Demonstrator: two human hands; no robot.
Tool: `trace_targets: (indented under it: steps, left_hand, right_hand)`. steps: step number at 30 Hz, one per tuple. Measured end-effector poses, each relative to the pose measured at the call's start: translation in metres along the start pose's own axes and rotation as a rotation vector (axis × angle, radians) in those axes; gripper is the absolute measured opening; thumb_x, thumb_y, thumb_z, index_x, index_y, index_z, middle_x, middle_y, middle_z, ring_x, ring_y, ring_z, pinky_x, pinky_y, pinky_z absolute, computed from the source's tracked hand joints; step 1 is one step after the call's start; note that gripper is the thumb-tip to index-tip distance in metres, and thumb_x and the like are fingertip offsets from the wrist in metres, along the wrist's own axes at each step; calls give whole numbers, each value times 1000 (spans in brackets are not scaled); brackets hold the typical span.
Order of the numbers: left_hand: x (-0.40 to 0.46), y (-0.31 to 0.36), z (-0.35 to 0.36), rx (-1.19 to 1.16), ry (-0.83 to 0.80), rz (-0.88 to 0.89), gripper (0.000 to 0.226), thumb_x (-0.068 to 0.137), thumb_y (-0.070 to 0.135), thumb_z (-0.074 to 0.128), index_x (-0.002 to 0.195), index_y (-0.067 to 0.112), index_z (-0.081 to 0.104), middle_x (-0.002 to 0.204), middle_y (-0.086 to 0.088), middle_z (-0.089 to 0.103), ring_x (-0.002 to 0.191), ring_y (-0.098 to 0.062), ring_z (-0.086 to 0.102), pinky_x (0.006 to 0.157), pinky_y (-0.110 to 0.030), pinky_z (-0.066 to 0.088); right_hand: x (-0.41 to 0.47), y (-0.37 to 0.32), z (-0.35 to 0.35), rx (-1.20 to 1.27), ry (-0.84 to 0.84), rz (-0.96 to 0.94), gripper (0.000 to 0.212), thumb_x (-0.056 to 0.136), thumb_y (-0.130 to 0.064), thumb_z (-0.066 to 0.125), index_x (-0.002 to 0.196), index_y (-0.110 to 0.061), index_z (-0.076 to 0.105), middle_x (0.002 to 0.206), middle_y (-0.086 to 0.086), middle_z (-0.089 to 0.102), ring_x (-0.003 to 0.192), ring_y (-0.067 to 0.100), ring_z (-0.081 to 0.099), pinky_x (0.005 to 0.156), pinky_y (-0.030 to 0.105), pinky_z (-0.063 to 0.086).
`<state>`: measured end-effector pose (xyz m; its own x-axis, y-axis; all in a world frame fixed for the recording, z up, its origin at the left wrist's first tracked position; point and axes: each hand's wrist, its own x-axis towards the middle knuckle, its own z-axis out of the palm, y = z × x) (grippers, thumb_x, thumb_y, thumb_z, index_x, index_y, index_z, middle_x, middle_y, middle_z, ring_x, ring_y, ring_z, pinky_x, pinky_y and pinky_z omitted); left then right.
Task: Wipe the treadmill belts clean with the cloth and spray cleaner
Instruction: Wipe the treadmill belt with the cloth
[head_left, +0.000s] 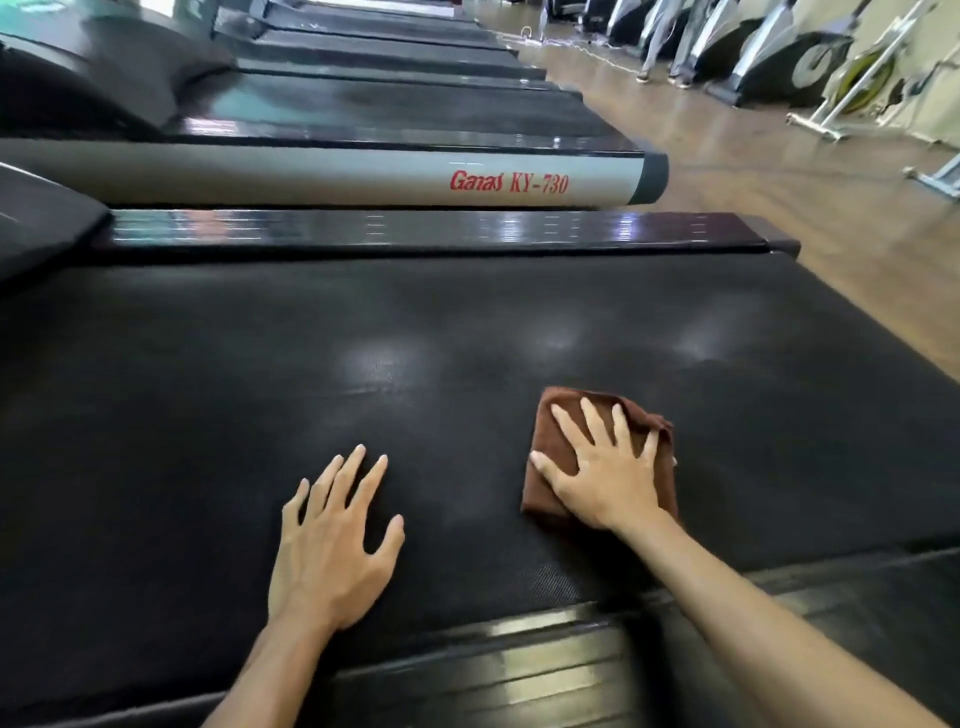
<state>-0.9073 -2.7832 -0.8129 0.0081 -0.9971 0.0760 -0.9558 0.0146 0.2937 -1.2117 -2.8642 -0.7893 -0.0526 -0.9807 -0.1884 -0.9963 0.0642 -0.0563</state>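
Black treadmill belt (208, 389) bears both splayed hands, left hand (332, 540) bare, right hand (602, 478) pressing brown cloth (556, 441).

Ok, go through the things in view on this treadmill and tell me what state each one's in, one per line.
Brown cloth: folded, lying flat on the belt, pressed under the right hand.
Right hand: fingers spread, palm down on the cloth.
Left hand: open, fingers spread, resting bare on the belt, holding nothing.
Treadmill belt: dark, with pale shiny patches beyond the hands.
Spray cleaner: not in view.
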Motion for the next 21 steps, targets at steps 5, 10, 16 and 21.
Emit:
trace_targets:
  steps: [5,10,16,21]
  left_hand:
    - [2,-1,-1,23,-16,-12,76,88,64,17,159,40,26,169,13,16,156,-9,9,126,-40,13]
    - [1,-1,1,40,-7,-12,76,88,63,17,160,39,24,169,12,13,157,-10,7,126,-41,13]
    - [2,-2,5,68,-9,-14,72,92,61,20,161,38,21,171,9,9,157,-9,3,126,-42,11]
    - [1,-3,3,64,-8,-18,72,91,62,23,159,40,24,170,11,13,157,-9,6,124,-42,13]
  right_hand:
    - [13,-63,2,21,9,-171,81,91,-82,18,163,-47,3,174,-7,-5,159,34,-11,119,71,-9]
    - [-65,-27,18,-12,53,-350,79,88,-87,19,160,-56,6,174,-14,1,160,25,-7,123,66,-1]
    - [16,13,-4,52,30,172,83,89,-86,19,162,-50,7,175,-4,3,159,32,-4,122,68,-2]
    - [20,-56,3,64,54,-83,80,93,-81,27,163,-44,14,175,0,5,159,36,-3,120,70,-7]
